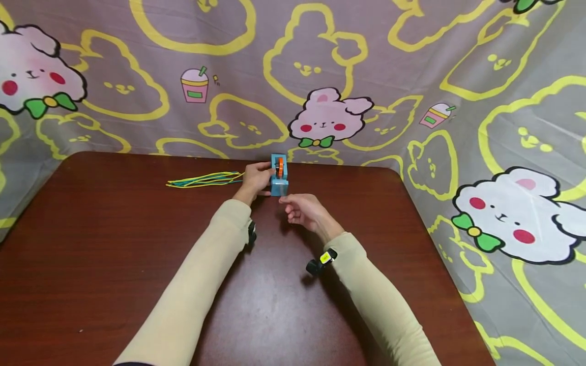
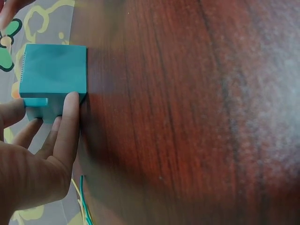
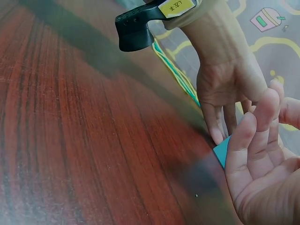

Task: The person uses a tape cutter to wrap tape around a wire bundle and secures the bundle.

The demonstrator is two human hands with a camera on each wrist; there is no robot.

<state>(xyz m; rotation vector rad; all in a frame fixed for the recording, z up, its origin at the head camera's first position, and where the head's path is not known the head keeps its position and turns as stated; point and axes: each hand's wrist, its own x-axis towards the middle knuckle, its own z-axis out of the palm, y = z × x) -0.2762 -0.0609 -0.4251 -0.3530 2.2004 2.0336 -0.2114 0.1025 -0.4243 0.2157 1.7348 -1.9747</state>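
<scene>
A blue tape dispenser with an orange hub stands near the table's far edge. My left hand holds it from the left, the fingers against its side and the thumb at its upper edge. In the left wrist view, the dispenser shows its flat front face. Just in front of it, my right hand has thumb and index fingertips together, seemingly on a clear strip of tape that is barely visible. In the right wrist view, the right hand's curled fingers cover most of the dispenser.
Left of the dispenser lies a bundle of thin yellow and green strands. The brown wooden table meets a patterned curtain right behind the dispenser. Another curtain side runs along the right.
</scene>
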